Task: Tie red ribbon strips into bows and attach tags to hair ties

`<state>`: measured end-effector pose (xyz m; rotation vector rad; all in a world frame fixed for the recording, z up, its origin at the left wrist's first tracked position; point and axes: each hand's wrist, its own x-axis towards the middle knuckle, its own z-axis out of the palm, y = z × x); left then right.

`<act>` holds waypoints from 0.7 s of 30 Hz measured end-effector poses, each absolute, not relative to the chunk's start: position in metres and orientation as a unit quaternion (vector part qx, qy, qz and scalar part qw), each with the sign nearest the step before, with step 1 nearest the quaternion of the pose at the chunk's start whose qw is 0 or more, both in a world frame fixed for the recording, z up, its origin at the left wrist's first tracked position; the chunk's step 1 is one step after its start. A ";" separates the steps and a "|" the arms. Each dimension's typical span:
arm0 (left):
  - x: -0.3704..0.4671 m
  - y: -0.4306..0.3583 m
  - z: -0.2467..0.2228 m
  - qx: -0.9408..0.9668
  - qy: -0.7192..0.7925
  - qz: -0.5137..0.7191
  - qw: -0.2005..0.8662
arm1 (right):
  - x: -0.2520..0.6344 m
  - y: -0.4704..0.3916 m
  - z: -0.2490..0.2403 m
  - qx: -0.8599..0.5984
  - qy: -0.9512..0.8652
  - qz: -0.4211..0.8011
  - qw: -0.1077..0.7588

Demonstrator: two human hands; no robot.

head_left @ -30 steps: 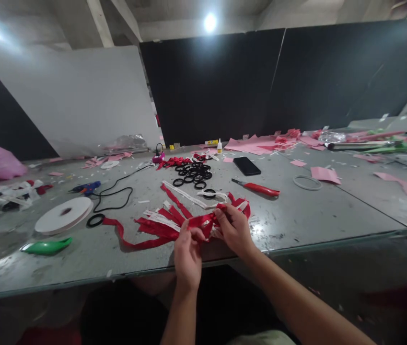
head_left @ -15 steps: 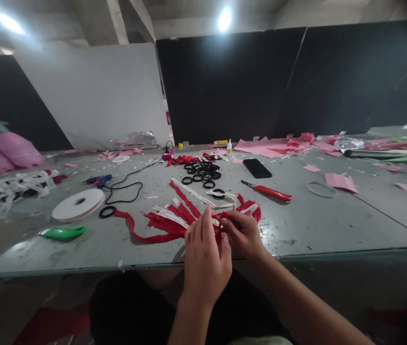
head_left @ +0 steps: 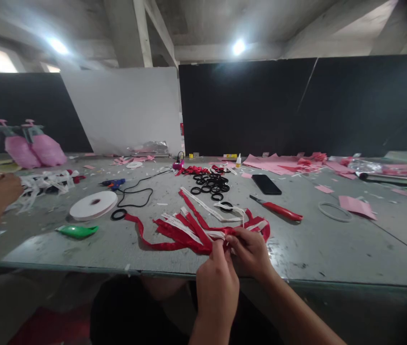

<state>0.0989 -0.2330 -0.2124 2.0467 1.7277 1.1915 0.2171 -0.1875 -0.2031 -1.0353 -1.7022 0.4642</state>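
A bundle of red and white ribbons (head_left: 185, 230) lies fanned out at the table's front edge. My left hand (head_left: 219, 278) pinches the bundle at its gathered middle, fingers closed. Against it, my right hand (head_left: 251, 249) also has its thumb and fingers closed on the ribbons; the exact spot gripped is partly hidden. One red ribbon trails left to a black ring (head_left: 119, 214). White ribbon ends pass by another black ring (head_left: 226, 206) just behind the bundle. Farther back sits a pile of black rings (head_left: 210, 183).
Right of the bundle lies a red-handled cutter (head_left: 282, 211), with a black phone (head_left: 266, 184) behind it. On the left are a white ribbon roll (head_left: 77, 206), a green-handled tool (head_left: 77, 231) and a blue glue gun (head_left: 114, 184). Another person's hand (head_left: 2, 189) works at far left.
My left hand has gone from fingers stretched upright over the bundle to a lower pinch on it. The head view has tilted up and left. More of the other person's hand shows.
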 end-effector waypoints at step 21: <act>0.092 -0.201 -0.213 0.403 0.386 0.624 0.547 | 0.217 -0.185 -0.210 -0.422 -0.664 0.269 0.556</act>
